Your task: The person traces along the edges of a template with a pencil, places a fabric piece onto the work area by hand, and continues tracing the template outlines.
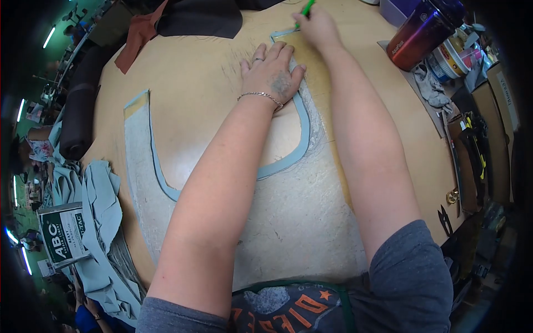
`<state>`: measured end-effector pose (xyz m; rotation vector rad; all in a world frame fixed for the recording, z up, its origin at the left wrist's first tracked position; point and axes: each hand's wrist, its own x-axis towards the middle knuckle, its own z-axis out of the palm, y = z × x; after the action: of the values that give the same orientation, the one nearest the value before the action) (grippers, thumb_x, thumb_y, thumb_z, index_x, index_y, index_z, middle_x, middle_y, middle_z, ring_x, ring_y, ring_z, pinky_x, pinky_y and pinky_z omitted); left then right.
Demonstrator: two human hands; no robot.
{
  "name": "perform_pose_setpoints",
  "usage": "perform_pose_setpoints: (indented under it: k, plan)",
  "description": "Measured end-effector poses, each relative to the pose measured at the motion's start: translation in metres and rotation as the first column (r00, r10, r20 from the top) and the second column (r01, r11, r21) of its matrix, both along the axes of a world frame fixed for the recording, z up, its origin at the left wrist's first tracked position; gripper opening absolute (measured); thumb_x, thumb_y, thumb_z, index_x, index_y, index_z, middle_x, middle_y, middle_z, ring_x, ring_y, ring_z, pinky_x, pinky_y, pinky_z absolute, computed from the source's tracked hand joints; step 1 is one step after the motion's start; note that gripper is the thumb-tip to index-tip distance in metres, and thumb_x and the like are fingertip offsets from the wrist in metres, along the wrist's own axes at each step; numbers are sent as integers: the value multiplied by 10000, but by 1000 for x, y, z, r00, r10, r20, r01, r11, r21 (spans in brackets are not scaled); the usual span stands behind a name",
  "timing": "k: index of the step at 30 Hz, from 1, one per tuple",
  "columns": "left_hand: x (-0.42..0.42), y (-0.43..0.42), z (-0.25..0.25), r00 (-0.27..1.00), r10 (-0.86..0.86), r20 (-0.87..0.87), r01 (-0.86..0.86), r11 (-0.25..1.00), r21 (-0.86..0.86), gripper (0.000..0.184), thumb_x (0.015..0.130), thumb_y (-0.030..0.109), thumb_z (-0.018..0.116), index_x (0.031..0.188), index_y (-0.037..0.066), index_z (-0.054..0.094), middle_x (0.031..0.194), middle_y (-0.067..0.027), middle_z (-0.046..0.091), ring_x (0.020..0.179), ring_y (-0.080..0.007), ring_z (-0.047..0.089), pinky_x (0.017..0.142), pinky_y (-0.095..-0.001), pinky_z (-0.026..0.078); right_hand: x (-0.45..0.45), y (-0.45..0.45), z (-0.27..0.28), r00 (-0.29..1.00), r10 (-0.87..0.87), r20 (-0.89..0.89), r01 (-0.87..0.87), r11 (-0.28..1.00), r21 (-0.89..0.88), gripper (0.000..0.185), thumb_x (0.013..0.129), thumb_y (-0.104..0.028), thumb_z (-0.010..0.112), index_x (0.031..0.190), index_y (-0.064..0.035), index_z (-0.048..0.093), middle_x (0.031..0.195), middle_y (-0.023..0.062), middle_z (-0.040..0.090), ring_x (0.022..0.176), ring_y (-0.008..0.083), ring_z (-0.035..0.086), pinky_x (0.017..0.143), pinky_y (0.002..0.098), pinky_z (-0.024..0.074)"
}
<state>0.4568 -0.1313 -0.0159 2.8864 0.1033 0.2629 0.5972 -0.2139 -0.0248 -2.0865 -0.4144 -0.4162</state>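
Tan tabletop (194, 83) fills most of the view; large pale grey panel (300, 233) lies flat on it, near side to middle, U-shaped cutout opening toward the far side, light blue edging (303, 125) along the inner curve, yellowish band on its right arm. Pile of pale blue pieces (102, 194) at left, dark roll (78, 116) farther up that side. Dark sheet (202, 18) at the far edge, rust-coloured piece (139, 36) just left of it. Tumbler (419, 36) at far right, ABC can (63, 234) against the pale blue pile. Left hand (272, 75) is palm down, fingers spread, pressing on the panel's right arm, grasping nothing visible (ring and chain bracelet on it). Right hand (317, 29) grips a slim green tool (305, 10) at that arm's far end; tool type unclear. Black snips (444, 221) lie at right, well apart from both hands.
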Motion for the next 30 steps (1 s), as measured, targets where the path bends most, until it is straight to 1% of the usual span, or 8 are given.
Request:
perform_pose_setpoints:
  k: [2, 10, 11, 13, 17, 21, 24, 30]
  plan:
    - [0, -1, 0, 1000, -10, 4, 10, 1000, -24, 498, 820, 435, 412, 1242, 172, 383, 1344, -15, 308, 1263, -277, 235, 989, -545, 183, -9, -12, 22, 989, -12, -145, 19, 999, 43, 198, 756, -155, 581, 892, -24, 521, 749, 171, 587, 715, 306, 581, 662, 356, 458]
    - [0, -1, 0, 1000, 1, 16, -1, 1000, 10, 558, 783, 493, 432, 1247, 187, 383, 1345, 1, 310, 1253, -262, 256, 971, -553, 204, -9, 5, 10, 999, 32, 12, -31, 999, -26, 243, 721, -168, 607, 898, -21, 529, 801, 202, 586, 753, 355, 566, 672, 385, 451]
    - [0, -1, 1, 1000, 0, 6, 0, 1000, 10, 565, 779, 498, 436, 1246, 186, 383, 1345, -1, 309, 1252, -262, 257, 971, -554, 203, 10, -11, 4, 986, -92, 136, 126, 955, -269, 240, 787, -198, 616, 854, 10, 518, 718, 98, 599, 608, 130, 574, 538, 257, 462]
    - [1, -1, 1, 1000, 3, 2, -3, 1000, 12, 576, 770, 508, 445, 1242, 182, 388, 1344, -8, 311, 1251, -261, 258, 966, -558, 208, 23, -39, -10, 996, -90, -27, 92, 991, 92, 220, 793, -178, 603, 859, 11, 512, 719, 96, 599, 605, 126, 571, 536, 249, 459]
    - [6, -4, 15, 995, -2, -104, 19, 987, 159, 579, 757, 499, 466, 1227, 165, 413, 1329, -38, 330, 1234, -259, 286, 950, -547, 249, 16, -51, -11, 984, 60, -166, 60, 768, 637, 208, 800, -158, 591, 875, 13, 501, 716, 86, 596, 604, 114, 561, 539, 240, 451]
    - [17, -25, 48, 963, -76, -260, 152, 946, 288, 598, 729, 457, 502, 1233, 146, 418, 1281, -113, 368, 1168, -269, 382, 926, -459, 342, 11, -49, -12, 982, -11, -189, 85, 917, 390, 221, 767, -205, 614, 850, -15, 540, 728, 91, 613, 660, 168, 597, 631, 300, 473]
    - [33, -42, 55, 843, -138, -520, 249, 957, 149, 697, 677, 476, 547, 1255, 119, 394, 1231, -159, 390, 1106, -278, 450, 888, -380, 398, 4, -46, -8, 990, -92, -104, 117, 956, 267, 210, 804, -165, 580, 873, 13, 491, 728, 99, 611, 642, 123, 592, 577, 236, 469]
    - [31, -42, 65, 800, -168, -576, 317, 934, 168, 932, 554, 620, 629, 1260, 67, 374, 1171, -165, 422, 1082, -284, 472, 876, -350, 419, -8, -48, -2, 994, -92, -54, 98, 988, 123, 217, 785, -208, 589, 863, -13, 533, 747, 107, 621, 683, 163, 605, 646, 282, 469]
